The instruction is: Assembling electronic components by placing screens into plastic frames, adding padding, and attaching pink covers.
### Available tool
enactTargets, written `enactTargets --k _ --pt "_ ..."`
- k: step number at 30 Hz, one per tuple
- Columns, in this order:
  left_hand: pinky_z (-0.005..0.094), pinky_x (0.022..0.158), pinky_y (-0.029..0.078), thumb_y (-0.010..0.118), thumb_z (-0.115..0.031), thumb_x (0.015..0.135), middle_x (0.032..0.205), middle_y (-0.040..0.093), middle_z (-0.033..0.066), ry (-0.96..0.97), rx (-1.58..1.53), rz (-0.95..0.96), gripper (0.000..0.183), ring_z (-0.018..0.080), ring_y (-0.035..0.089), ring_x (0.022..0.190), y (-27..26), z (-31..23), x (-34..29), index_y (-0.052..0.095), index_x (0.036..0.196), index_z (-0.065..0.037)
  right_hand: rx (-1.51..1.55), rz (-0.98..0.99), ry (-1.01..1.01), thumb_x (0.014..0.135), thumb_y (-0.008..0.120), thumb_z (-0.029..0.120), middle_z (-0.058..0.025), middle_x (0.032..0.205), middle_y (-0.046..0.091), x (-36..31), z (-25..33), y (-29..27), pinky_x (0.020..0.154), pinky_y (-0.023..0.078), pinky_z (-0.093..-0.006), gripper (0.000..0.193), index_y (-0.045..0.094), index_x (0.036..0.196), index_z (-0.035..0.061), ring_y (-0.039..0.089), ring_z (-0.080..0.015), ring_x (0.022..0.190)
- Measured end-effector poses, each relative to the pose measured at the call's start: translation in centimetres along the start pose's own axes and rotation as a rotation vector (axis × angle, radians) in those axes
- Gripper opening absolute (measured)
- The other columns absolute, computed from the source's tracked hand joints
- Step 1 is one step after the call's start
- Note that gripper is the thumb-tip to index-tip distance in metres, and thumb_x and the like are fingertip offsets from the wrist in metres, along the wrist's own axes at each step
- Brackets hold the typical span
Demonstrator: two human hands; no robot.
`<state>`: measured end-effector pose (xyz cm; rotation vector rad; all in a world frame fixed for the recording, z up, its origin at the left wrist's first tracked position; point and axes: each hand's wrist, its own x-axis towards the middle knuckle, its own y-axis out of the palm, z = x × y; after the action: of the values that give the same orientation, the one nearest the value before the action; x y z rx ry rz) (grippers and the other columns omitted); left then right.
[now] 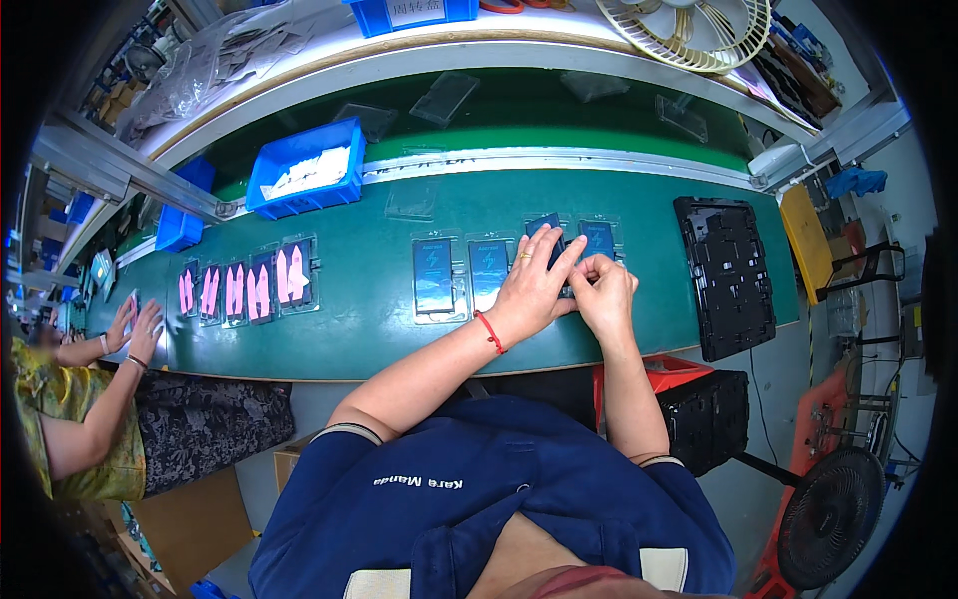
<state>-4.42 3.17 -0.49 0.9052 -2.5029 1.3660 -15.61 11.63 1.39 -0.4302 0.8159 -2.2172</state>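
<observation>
A row of flat blue-black phone batteries in clear plastic trays lies in front of me, with one battery (pixel 433 277) at the left end and another battery (pixel 490 268) beside it. My left hand (pixel 531 287) rests over a third battery (pixel 542 226), fingers stretched and apart, hiding most of it. Beside it, my right hand (pixel 605 297) is closed in a pinch at that battery's right edge; whatever sits between the fingertips is hidden. Just beyond my right fingers lies one more battery (pixel 597 238) in its tray.
To the left lie several trays with pink strips (pixel 257 290). A co-worker's hands (pixel 140 327) are at the far left. A blue bin (pixel 307 178) holds white pieces. Black molded trays (pixel 726 278) stand at the right edge, and an empty clear tray (pixel 410 203) lies behind.
</observation>
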Motion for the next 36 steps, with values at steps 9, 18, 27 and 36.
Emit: enactTargets --k 9,18,27,36 --pt "0.0545 0.106 0.031 0.079 -0.015 0.064 0.135 0.035 0.025 0.018 0.012 -0.033 0.088 0.0458 0.033 0.129 0.0 -0.1 0.2 0.036 0.14 -0.013 -0.231 -0.163 -0.283 0.072 0.07 0.005 -0.0083 0.07 0.063 -0.8 0.6 0.5 0.071 0.046 -0.0373 0.025 0.057 0.093 0.0024 0.059 -0.026 0.071" --pt "0.0519 0.106 0.032 0.081 -0.037 0.064 0.136 0.037 0.0244 0.02 0.114 0.007 0.085 0.0435 0.032 0.131 -0.1 -0.1 -0.3 0.043 0.135 -0.011 -0.054 -0.179 -0.279 0.073 0.074 0.013 -0.0129 0.085 0.062 -1.3 -2.0 -0.9 0.074 0.044 -0.0394 0.029 0.061 0.097 0.0017 0.056 -0.0293 0.08" --pt "0.0463 0.106 0.035 0.083 -0.032 0.063 0.137 0.034 0.0276 -0.057 0.023 -0.003 0.092 0.0438 0.035 0.129 0.0 -0.3 -0.5 0.036 0.139 -0.009 -0.049 -0.063 -0.026 0.07 0.076 0.015 -0.0071 0.073 0.063 -0.5 -0.4 -0.9 0.072 0.045 -0.0394 0.033 0.061 0.098 0.0042 0.058 -0.0267 0.076" --pt "0.0454 0.101 0.04 0.082 -0.027 0.064 0.136 0.037 0.0262 -0.024 0.052 -0.025 0.09 0.0429 0.037 0.128 0.4 0.4 0.0 0.036 0.139 -0.006 -0.113 -0.094 -0.332 0.069 0.073 0.008 -0.0037 0.071 0.063 1.0 -1.0 1.1 0.07 0.042 -0.0384 0.028 0.062 0.094 0.006 0.057 -0.0246 0.075"
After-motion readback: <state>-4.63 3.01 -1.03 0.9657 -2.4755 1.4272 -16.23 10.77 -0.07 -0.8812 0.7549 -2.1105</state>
